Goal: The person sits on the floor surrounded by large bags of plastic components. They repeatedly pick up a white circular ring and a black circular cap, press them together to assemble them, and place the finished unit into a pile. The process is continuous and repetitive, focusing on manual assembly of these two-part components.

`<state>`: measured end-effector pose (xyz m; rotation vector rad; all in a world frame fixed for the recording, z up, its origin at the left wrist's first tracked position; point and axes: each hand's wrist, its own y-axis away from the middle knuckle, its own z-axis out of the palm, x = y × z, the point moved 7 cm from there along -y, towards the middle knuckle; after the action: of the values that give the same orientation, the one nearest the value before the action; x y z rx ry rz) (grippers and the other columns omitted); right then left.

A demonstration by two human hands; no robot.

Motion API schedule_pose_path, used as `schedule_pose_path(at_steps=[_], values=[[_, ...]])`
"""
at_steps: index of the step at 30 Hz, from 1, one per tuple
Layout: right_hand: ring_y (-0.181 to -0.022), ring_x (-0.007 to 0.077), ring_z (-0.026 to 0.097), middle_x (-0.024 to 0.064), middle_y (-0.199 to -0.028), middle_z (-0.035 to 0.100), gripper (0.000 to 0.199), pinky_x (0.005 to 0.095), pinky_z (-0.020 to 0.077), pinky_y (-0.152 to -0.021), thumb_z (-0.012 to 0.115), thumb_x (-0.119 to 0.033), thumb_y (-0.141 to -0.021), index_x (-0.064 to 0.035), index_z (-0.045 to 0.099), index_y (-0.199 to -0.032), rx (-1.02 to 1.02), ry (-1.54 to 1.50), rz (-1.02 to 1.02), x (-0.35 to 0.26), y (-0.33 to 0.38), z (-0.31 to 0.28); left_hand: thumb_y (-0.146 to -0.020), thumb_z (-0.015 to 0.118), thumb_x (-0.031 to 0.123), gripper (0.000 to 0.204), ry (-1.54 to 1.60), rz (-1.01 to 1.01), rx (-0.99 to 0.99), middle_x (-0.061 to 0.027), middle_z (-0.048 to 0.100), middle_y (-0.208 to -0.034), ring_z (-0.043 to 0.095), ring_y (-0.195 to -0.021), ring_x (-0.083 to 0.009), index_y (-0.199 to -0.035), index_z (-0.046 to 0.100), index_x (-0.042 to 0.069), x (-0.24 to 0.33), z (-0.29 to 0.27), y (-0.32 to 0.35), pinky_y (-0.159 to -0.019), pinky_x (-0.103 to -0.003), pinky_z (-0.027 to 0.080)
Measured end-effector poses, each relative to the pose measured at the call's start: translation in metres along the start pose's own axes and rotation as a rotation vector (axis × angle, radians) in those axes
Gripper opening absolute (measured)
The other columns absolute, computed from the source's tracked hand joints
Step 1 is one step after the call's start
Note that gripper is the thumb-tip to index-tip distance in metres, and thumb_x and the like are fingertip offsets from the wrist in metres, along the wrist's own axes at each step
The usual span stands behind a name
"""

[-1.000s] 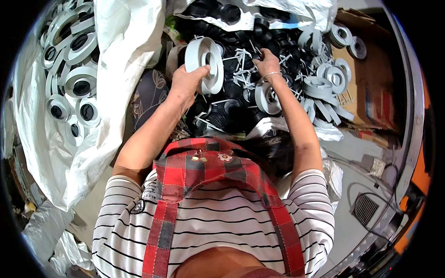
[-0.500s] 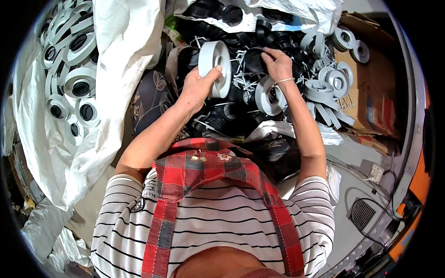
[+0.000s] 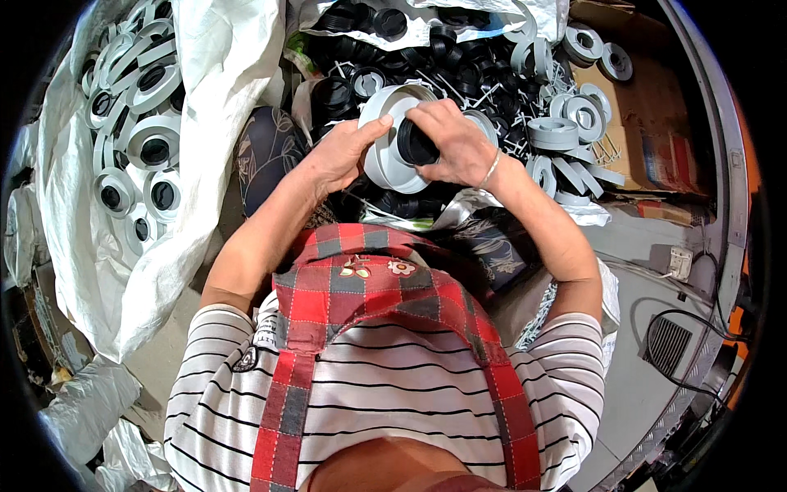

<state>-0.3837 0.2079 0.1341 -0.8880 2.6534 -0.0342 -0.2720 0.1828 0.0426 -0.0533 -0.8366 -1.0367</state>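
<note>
My left hand (image 3: pixel 340 154) grips the rim of a grey plastic ring (image 3: pixel 385 156), holding it up in front of my chest. My right hand (image 3: pixel 451 139) holds a black round insert (image 3: pixel 414 146) and presses it against the middle of that ring. Both hands meet over a heap of black round parts (image 3: pixel 459 70) and loose grey rings (image 3: pixel 566 131). A thin bracelet sits on my right wrist.
A big white sack (image 3: pixel 205 139) at the left holds several grey rings with black centres (image 3: pixel 152 143). Cardboard (image 3: pixel 648 123) lies at the right under more rings. A dark patterned cushion (image 3: pixel 266 152) sits by my left forearm. A cable and a vent (image 3: pixel 668 344) are at the lower right.
My right hand came off the pile with a black insert and moved left to the grey ring. My left hand lowered the ring toward my chest.
</note>
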Motion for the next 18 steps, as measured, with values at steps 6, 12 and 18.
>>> schedule_pose_path(at_steps=[6, 12, 18], values=[[-0.082, 0.0258, 0.063, 0.0190, -0.097, 0.062, 0.064, 0.0355, 0.0517, -0.072, 0.072, -0.038, -0.076, 0.0056, 0.051, -0.117, 0.226, -0.421, 0.514, 0.017, 0.019, -0.006, -0.090, 0.059, 0.025, 0.040, 0.076, 0.136, 0.021, -0.0096, 0.061, -0.105, 0.062, -0.091, -0.0174, -0.116, 0.051, -0.004, 0.003, 0.020, 0.012, -0.079, -0.033, 0.052], [-0.065, 0.0182, 0.064, 0.0137, -0.079, 0.065, 0.068, 0.0266, 0.0501, -0.056, 0.066, -0.044, -0.081, 0.0113, 0.047, -0.116, 0.019, -0.152, 0.470, 0.011, 0.031, 0.010, -0.089, 0.059, 0.022, 0.034, -0.024, 0.236, 0.067, -0.0071, 0.061, -0.102, 0.061, -0.086, -0.0149, -0.113, 0.053, -0.002, 0.009, 0.016, 0.013, -0.074, -0.031, 0.053], [-0.057, 0.0205, 0.064, 0.0172, -0.069, 0.065, 0.061, 0.0293, 0.0512, -0.050, 0.039, -0.051, -0.094, 0.0062, 0.056, -0.083, -0.171, -1.473, 0.951, 0.017, 0.043, 0.080, -0.082, 0.067, 0.030, 0.036, -0.859, 0.590, 0.425, -0.0025, 0.061, -0.079, 0.055, -0.065, -0.0102, -0.098, 0.058, -0.001, 0.082, 0.012, 0.050, -0.060, -0.025, 0.046]])
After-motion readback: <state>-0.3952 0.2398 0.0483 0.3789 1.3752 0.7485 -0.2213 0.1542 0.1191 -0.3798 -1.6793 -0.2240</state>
